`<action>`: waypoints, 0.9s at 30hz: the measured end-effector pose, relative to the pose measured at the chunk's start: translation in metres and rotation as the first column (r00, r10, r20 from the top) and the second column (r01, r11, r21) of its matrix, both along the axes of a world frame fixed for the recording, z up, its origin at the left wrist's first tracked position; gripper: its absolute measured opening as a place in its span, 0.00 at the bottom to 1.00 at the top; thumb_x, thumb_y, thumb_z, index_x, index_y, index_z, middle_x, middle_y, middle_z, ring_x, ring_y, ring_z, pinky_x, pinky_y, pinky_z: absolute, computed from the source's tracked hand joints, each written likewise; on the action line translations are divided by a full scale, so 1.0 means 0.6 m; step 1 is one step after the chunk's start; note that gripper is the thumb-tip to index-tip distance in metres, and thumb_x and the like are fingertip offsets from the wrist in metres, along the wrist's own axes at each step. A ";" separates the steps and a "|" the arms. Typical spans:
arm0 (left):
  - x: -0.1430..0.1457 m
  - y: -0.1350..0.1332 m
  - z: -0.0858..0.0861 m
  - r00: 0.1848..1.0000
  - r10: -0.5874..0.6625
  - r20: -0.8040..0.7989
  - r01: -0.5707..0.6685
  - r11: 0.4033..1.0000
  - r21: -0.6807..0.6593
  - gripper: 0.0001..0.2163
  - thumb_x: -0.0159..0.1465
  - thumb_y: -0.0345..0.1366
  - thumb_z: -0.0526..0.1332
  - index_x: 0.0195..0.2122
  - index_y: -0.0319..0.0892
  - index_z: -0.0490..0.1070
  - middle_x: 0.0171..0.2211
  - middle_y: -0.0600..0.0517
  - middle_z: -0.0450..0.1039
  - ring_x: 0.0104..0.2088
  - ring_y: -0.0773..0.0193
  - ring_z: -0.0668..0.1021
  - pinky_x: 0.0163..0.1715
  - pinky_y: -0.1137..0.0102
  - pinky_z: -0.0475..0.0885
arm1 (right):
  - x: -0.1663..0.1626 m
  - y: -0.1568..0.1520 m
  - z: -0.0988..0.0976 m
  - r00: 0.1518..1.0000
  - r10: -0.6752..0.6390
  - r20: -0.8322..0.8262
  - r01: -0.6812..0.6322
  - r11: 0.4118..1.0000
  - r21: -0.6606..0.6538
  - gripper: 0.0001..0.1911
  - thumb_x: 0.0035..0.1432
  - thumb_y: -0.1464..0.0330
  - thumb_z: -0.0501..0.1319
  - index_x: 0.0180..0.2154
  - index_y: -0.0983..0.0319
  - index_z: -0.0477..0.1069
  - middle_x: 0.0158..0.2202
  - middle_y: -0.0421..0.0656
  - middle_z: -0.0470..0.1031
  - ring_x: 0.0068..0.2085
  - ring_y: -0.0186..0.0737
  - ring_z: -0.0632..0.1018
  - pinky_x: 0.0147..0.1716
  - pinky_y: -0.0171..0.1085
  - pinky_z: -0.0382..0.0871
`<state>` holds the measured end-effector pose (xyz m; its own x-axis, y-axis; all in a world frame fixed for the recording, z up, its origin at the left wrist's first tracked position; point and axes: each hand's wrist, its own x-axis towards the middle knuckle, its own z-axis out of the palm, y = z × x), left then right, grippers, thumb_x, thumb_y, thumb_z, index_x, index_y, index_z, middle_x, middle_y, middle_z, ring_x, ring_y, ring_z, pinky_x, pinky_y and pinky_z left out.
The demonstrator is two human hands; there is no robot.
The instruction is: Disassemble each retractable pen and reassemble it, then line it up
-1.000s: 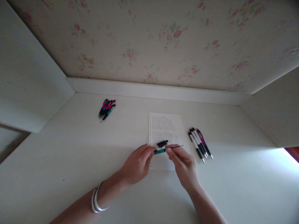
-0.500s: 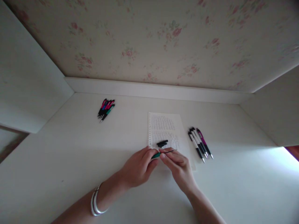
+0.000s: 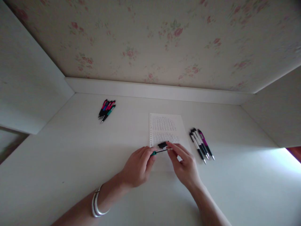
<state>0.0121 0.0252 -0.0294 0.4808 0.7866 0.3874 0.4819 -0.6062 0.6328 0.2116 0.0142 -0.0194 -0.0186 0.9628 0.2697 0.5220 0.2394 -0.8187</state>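
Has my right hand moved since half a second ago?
Yes: your right hand has shifted slightly right and farther from you, judged against the paper, which lies in the same place.

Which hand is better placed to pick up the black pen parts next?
Probably the right hand: its fingertips are right beside the black pen parts, at the far end of the thin dark rod. The left hand is occupied, holding the green barrel.
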 end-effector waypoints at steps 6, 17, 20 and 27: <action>0.000 0.000 0.001 0.999 -0.011 -0.046 0.013 1.000 0.027 0.17 0.71 0.30 0.48 0.61 0.39 0.57 0.47 0.41 0.75 0.46 0.56 0.77 0.48 0.60 0.74 | 0.029 0.022 -0.036 0.896 -0.004 0.444 -0.058 0.991 0.124 0.28 0.61 0.78 0.51 0.59 0.52 0.69 0.55 0.42 0.75 0.54 0.50 0.72 0.51 0.52 0.69; -0.004 -0.002 -0.001 0.997 0.041 -0.068 -0.037 0.997 0.065 0.08 0.71 0.35 0.51 0.43 0.42 0.68 0.33 0.49 0.77 0.33 0.60 0.79 0.35 0.66 0.76 | 0.027 0.026 -0.046 0.913 -0.065 0.402 0.011 0.991 0.136 0.15 0.66 0.70 0.55 0.49 0.57 0.76 0.44 0.47 0.80 0.45 0.48 0.77 0.46 0.47 0.71; -0.002 -0.002 -0.002 0.997 0.050 -0.063 -0.048 0.998 0.044 0.08 0.72 0.35 0.50 0.42 0.42 0.68 0.30 0.51 0.77 0.30 0.62 0.79 0.33 0.69 0.75 | 0.027 0.026 -0.045 0.925 -0.074 0.372 0.028 0.991 0.127 0.14 0.65 0.69 0.56 0.47 0.58 0.77 0.44 0.47 0.80 0.45 0.48 0.77 0.46 0.47 0.72; -0.002 -0.003 0.001 0.996 0.019 -0.088 -0.018 1.000 0.016 0.09 0.72 0.34 0.49 0.48 0.42 0.66 0.30 0.51 0.76 0.28 0.64 0.78 0.32 0.70 0.73 | 0.026 0.022 -0.040 0.945 -0.104 0.311 0.072 0.991 0.113 0.15 0.65 0.69 0.54 0.47 0.56 0.78 0.43 0.46 0.80 0.44 0.47 0.78 0.45 0.45 0.73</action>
